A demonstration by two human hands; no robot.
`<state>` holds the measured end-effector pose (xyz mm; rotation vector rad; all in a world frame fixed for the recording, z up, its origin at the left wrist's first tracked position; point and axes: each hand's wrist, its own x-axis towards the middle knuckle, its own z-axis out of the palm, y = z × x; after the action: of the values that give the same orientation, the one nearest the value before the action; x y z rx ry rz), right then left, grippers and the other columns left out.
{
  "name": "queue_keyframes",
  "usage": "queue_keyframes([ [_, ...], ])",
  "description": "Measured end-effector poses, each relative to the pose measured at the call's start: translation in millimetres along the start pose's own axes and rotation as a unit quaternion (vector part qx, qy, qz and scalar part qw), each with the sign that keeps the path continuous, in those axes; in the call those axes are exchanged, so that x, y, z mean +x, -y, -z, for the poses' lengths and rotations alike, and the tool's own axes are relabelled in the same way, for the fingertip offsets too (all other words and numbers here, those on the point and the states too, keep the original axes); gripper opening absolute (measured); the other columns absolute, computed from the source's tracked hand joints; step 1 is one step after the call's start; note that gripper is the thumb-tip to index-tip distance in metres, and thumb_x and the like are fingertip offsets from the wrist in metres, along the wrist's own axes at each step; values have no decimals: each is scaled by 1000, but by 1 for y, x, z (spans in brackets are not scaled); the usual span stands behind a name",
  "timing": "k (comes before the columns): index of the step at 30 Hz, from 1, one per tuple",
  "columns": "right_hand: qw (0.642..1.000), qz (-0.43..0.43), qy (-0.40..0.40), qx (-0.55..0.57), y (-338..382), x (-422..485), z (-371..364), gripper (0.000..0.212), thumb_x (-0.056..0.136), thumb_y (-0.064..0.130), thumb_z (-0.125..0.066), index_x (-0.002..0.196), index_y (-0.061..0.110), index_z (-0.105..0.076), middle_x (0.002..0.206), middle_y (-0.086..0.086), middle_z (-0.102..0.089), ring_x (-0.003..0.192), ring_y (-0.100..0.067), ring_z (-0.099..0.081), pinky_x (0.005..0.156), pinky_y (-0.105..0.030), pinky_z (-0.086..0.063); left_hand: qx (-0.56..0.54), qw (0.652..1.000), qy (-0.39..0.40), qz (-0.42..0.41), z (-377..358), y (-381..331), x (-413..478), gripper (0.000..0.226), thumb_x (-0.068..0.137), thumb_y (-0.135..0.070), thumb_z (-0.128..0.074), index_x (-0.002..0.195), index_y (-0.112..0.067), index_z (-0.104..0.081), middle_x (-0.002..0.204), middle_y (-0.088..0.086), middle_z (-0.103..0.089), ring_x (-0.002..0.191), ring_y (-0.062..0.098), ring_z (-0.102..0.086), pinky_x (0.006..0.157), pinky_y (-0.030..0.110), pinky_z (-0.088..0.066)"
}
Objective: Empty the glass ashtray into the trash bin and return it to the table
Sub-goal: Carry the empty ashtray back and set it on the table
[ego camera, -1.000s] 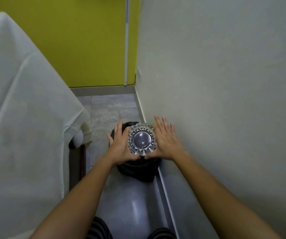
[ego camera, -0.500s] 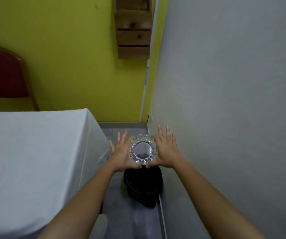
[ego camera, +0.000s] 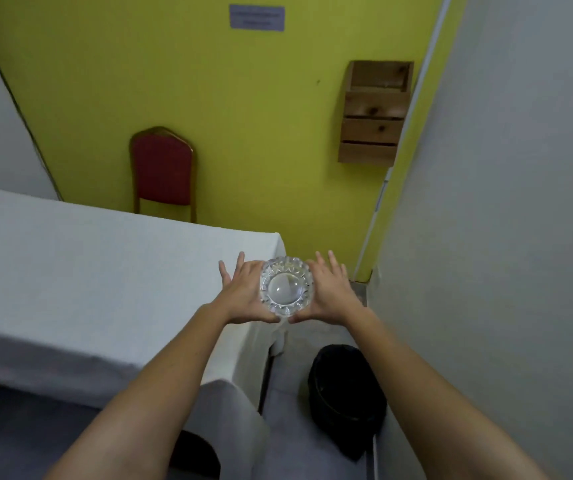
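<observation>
A round cut-glass ashtray [ego camera: 286,286] is clasped between my palms at mid-frame, over the right-hand corner of the table. My left hand [ego camera: 242,293] presses its left side and my right hand [ego camera: 330,289] its right side, fingers stretched forward. The table [ego camera: 88,271] wears a white cloth and fills the left half of the view. The black trash bin [ego camera: 345,393] stands on the floor below and to the right of my hands, between the table and the white wall. The ashtray's bowl looks clear.
A red chair with a gold frame [ego camera: 163,173] stands against the yellow wall beyond the table. A wooden wall rack [ego camera: 375,114] hangs at the upper right. The white wall [ego camera: 503,237] closes in the right side, leaving a narrow floor strip.
The ashtray and both hands have risen from directly over the bin and shifted left to the table corner. The view has tilted up; the bin now lies below and to the right.
</observation>
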<state>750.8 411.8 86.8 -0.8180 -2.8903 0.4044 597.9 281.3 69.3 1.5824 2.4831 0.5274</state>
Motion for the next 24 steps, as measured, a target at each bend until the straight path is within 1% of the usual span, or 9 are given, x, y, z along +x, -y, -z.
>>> queue_keyframes([
  [3,1000,30,-1,-2,40,19,0,129,51,65,-81,150,14,-17,163,-8,-4,150,-28,11,119,-50,5,17,999,-26,19,23,33,-13,120,57,-59,-78,150,-14,-18,155,5,-27,151,27,11,110,62,20],
  [6,999,51,-1,-3,81,35,-4,128,53,64,-81,150,12,-17,163,-6,-9,150,-27,7,121,-49,1,45,997,-40,40,49,65,-28,120,58,-60,-78,150,-13,-17,156,6,-23,151,25,8,111,62,19],
  [8,998,61,2,14,114,45,-9,127,53,62,-82,149,11,-18,160,-5,-18,150,-27,2,122,-47,-3,57,996,-46,52,68,91,-40,117,58,-60,-78,148,-13,-19,155,7,-20,150,26,6,112,61,17],
  [11,997,72,4,38,163,60,-19,123,53,59,-83,148,11,-21,155,-5,-30,149,-28,-7,121,-45,-10,68,994,-51,67,94,133,-57,114,58,-59,-79,146,-14,-22,152,9,-21,149,27,0,113,62,13],
  [15,994,100,8,45,228,82,-40,121,54,58,-84,146,9,-23,152,-7,-33,147,-30,-13,120,-43,-15,84,991,-56,83,125,192,-82,114,57,-59,-79,145,-14,-23,148,9,-23,146,26,-7,114,61,12],
  [20,990,132,4,49,295,112,-65,121,51,60,-84,145,9,-27,149,-8,-37,145,-31,-19,119,-44,-19,91,988,-69,107,153,257,-108,114,56,-59,-79,144,-12,-23,147,7,-23,145,25,-12,116,59,11],
  [24,987,154,19,40,339,129,-83,118,51,60,-84,143,9,-29,148,-8,-38,144,-30,-20,118,-44,-21,97,985,-59,130,166,298,-130,115,59,-59,-78,145,-9,-21,149,7,-20,146,25,-11,116,58,11],
])
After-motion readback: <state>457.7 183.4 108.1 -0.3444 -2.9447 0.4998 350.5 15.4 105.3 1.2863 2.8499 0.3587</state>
